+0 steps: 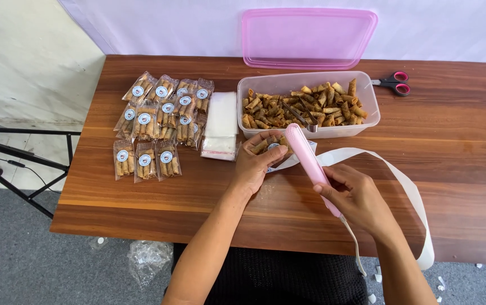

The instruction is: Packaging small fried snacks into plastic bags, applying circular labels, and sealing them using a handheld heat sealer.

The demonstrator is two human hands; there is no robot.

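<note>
Head view, looking down on a brown wooden table (pixel 452 169). Left hand (pixel 257 164): fingers closed on one small clear bag (pixel 270 146) of fried rolls bearing a round white-and-blue label. Right hand (pixel 356 197): fingers wrapped around one slim pink sealer (pixel 309 161), whose tip lies against the bag just right of the left fingers; a white cord runs from its end below the right hand. Just beyond both sets of fingers stands one clear tub (pixel 367 116) full of rolls, with metal tongs (pixel 300 117) lying in it. One pink lid (pixel 309 36) rests behind the tub; one pair of scissors (pixel 392 82) with pink-and-black handles lies to the right of it. Left of the left fingers: one stack of empty clear bags (pixel 221 121), then about eleven filled packets (pixel 158 127), overlapping in rows, each with a round white-and-blue label. One white paper strip (pixel 406 186) loops around the right of the right hand.
</note>
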